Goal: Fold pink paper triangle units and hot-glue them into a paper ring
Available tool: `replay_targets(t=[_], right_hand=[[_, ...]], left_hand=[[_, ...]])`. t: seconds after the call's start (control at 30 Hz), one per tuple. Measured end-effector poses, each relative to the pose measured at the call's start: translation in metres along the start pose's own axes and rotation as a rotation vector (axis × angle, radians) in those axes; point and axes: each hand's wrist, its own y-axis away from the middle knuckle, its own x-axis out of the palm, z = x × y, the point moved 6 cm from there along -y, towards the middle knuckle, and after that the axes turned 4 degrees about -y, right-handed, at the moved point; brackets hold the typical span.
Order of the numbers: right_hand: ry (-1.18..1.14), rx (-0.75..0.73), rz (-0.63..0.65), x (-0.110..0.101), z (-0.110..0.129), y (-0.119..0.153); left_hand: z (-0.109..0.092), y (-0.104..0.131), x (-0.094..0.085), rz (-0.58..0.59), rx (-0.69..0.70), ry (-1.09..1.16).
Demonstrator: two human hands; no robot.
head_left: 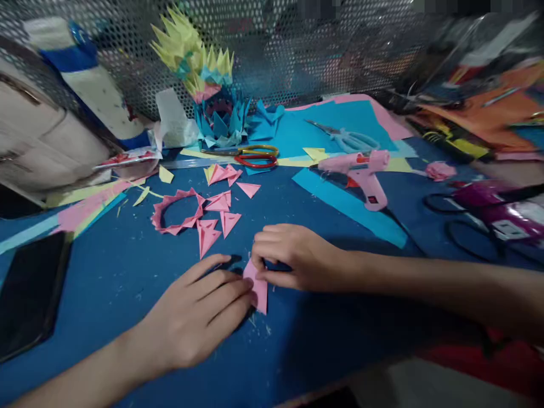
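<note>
A small folded piece of pink paper [260, 294] lies on the blue tabletop at the front middle. My right hand [297, 255] pinches its upper end between thumb and curled fingers. From the left, my left hand [199, 317] rests its fingertips on the paper's edge, fingers stretched and slightly apart. Just beyond my hands lie several folded pink paper triangles [230, 222]. Beside these sits a pink ring of joined folded pieces [158, 218].
A pink glue gun [359, 170] lies on a blue paper strip [344, 207]. Behind are red-and-yellow scissors [257, 156], light-blue scissors [352, 139] and a yellow-and-blue folded-paper model [221, 122]. A black phone [32, 294] lies left; a purple packet [497, 209] and cable lie right.
</note>
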Motion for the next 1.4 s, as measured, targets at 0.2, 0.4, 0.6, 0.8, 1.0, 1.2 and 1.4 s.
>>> replay_targets(t=[0.2, 0.4, 0.6, 0.8, 1.0, 1.2, 1.4], right_hand=[[0.033, 0.003, 0.013, 0.0, 0.001, 0.002], [-0.048, -0.07, 0.045, -0.002, 0.002, 0.002], [-0.051, -0.005, 0.04, -0.004, -0.002, 0.002], [-0.107, -0.05, 0.12, -0.005, 0.0, 0.002], [-0.315, -0.146, 0.235, -0.011, -0.008, 0.001], [-0.461, -0.157, 0.235, -0.013, -0.014, -0.001], [-0.428, -0.104, 0.212, -0.012, -0.013, -0.002]], left_hand=[[0.003, 0.001, 0.0, 0.002, -0.055, 0.036], [0.01, 0.004, 0.005, 0.064, -0.127, 0.17], [0.008, 0.001, 0.002, 0.034, -0.107, 0.108], [0.003, 0.003, 0.004, 0.045, -0.067, 0.038], [0.0, 0.01, 0.006, 0.092, -0.077, 0.007], [-0.003, 0.013, 0.011, 0.165, -0.081, -0.026], [-0.005, 0.016, 0.013, 0.181, -0.066, -0.053]])
